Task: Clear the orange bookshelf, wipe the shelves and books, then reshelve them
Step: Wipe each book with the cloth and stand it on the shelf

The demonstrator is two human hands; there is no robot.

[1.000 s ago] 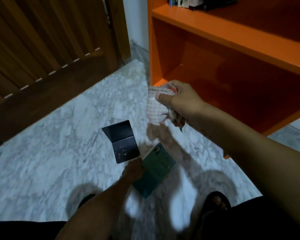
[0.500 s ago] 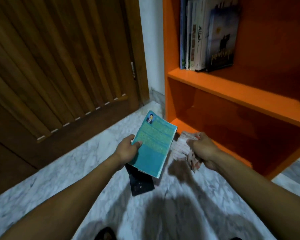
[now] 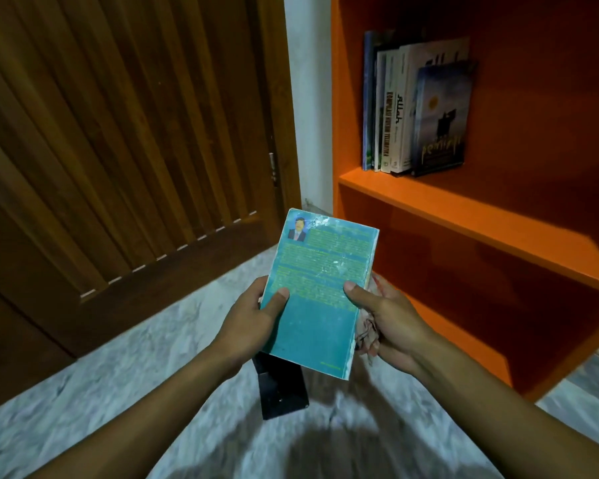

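A teal paperback is held up in front of me, back cover facing me. My left hand grips its left edge, thumb on the cover. My right hand grips the right edge with the thumb on the cover and keeps a crumpled checked cloth bunched in the palm under the book. The orange bookshelf stands at the right. Several books stand upright at the left end of its upper shelf. The lower shelf bay shows no books.
A dark book lies on the marble floor below the teal one, partly hidden by it. A slatted wooden door fills the left, with a white wall strip between it and the shelf.
My left hand picked the teal book off the floor and raised it. My right hand, still with the cloth, came over and took hold of the book's right edge. The view tilted up.
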